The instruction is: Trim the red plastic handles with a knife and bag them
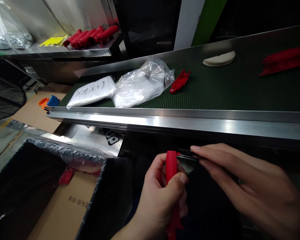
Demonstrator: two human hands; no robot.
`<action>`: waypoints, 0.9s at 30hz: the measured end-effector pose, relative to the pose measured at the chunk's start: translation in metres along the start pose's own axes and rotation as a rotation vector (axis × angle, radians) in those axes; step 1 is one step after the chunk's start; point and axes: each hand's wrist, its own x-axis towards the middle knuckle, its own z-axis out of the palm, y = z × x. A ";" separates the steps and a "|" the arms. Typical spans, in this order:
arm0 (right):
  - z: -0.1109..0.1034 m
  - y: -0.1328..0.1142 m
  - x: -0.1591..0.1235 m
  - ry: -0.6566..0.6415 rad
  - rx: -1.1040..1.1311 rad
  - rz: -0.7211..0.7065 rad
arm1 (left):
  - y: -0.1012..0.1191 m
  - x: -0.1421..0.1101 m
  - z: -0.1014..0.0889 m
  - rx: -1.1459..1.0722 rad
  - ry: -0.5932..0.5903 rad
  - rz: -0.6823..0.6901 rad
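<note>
At the lower centre of the frame, my left hand (162, 196) grips a red part (171, 165), upright, fingers curled round it and thumb pressed on its front. My right hand (247, 186), lower right, pinches a thin dark tool (190, 155) between thumb and fingers, closed on it; the tool's tip meets the red part near its top. Across the upper half runs a green belt (215, 95), carrying from left to right a white pack (90, 92), a clear bag (140, 86), a small red piece (180, 81), a cream piece (219, 59) and blurred red pieces (286, 60). Upper left, red tubes (90, 36) lie on a shelf (87, 52). Lower left stands a black-lined bin (117, 186) with red scraps (65, 176) inside.
</note>
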 end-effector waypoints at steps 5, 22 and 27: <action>0.003 -0.004 0.004 0.024 -0.099 -0.080 | 0.000 -0.001 -0.001 0.048 0.028 -0.004; 0.006 -0.008 0.002 -0.040 -0.249 -0.107 | -0.001 -0.008 -0.004 -0.036 0.059 -0.002; 0.006 -0.007 0.000 -0.046 -0.234 -0.109 | -0.001 -0.007 -0.003 -0.042 0.045 0.005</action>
